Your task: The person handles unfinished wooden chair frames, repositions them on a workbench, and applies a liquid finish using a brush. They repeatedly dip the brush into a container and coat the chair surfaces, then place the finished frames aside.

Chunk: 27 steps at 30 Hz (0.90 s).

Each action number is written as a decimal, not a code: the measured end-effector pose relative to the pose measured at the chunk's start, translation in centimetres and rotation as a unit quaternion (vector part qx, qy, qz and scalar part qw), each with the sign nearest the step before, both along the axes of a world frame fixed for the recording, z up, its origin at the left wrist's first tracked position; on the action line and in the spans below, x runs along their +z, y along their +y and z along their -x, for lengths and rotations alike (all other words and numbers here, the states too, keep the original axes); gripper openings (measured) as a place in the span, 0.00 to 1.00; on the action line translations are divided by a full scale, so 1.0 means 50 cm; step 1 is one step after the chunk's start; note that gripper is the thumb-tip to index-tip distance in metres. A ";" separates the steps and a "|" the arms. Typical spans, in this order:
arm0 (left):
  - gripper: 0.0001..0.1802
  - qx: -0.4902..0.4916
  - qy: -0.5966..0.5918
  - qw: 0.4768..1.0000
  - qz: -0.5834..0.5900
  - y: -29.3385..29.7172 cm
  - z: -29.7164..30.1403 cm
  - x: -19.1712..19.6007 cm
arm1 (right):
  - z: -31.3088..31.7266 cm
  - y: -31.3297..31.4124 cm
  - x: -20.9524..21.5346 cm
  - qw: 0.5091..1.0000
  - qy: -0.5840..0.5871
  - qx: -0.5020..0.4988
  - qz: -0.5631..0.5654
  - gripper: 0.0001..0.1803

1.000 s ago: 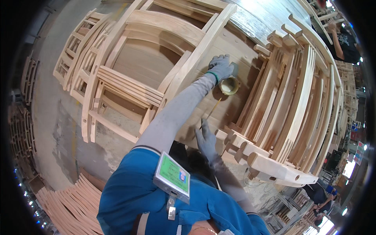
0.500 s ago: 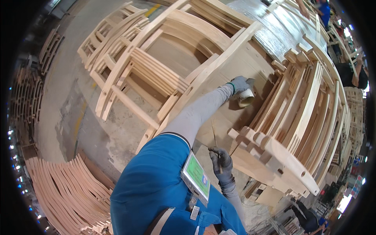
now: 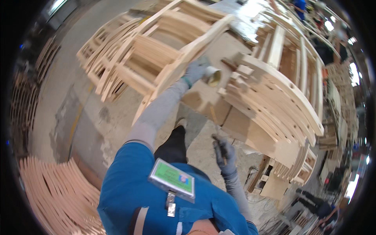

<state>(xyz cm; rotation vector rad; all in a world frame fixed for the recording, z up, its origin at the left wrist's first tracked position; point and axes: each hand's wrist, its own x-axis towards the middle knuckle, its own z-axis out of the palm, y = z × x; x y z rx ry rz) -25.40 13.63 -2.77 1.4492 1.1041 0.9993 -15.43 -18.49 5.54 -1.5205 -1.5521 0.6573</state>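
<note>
The gloved left hand (image 3: 195,71) curls its fingers round a pale cup (image 3: 214,77) over cardboard (image 3: 227,47), hemmed in by left-side wooden frames (image 3: 156,50) and right-side stacked frames (image 3: 270,102); the gloved right hand (image 3: 226,156) grips a thin stick (image 3: 213,114).

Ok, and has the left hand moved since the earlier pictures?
Yes: the left hand has moved leftward, closer to the slatted wooden frame beside it than half a second ago.

Motion blur, white glare on silvery sheet (image 3: 250,20), dark curved edges
</note>
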 end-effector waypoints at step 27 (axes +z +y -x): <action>0.24 -0.183 0.203 0.946 -0.174 0.353 -0.183 -0.035 | 0.048 0.501 -0.235 0.946 -0.297 -0.010 0.131 0.31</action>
